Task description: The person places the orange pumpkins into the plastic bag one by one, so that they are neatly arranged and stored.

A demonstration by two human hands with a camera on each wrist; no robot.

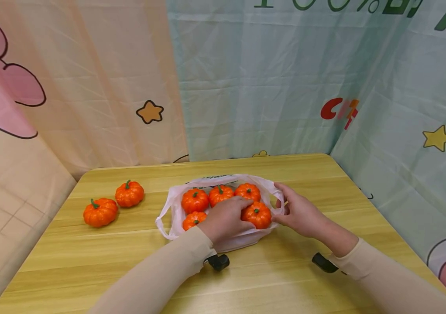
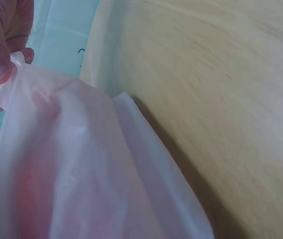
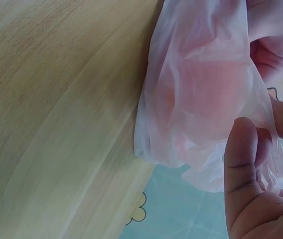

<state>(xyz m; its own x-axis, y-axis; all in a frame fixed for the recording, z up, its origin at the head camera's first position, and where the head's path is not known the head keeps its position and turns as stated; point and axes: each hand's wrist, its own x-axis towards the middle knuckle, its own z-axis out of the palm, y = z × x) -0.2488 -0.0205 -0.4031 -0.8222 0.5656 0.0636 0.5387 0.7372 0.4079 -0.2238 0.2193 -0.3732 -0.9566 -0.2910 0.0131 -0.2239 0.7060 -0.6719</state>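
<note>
A thin whitish plastic bag [image 1: 242,241] lies on the table with its mouth spread wide. Inside it sit several small orange pumpkins [image 1: 195,201] with green stems. My left hand [image 1: 226,219] reaches over the near rim, thumb and fingers gripping the right-hand pumpkin [image 1: 257,214] in the bag. At the bag's right end, my right hand [image 1: 299,213] pinches the rim by the handle, also seen as a thumb [image 3: 242,159] against the plastic in the right wrist view. Bag film hides most of the left hand in both wrist views.
Two more pumpkins, one nearer [image 1: 100,212] and one farther back [image 1: 129,193], rest on the wooden table [image 1: 128,261] left of the bag. Printed cloth curtains [image 1: 246,87] hang behind the table and along its sides.
</note>
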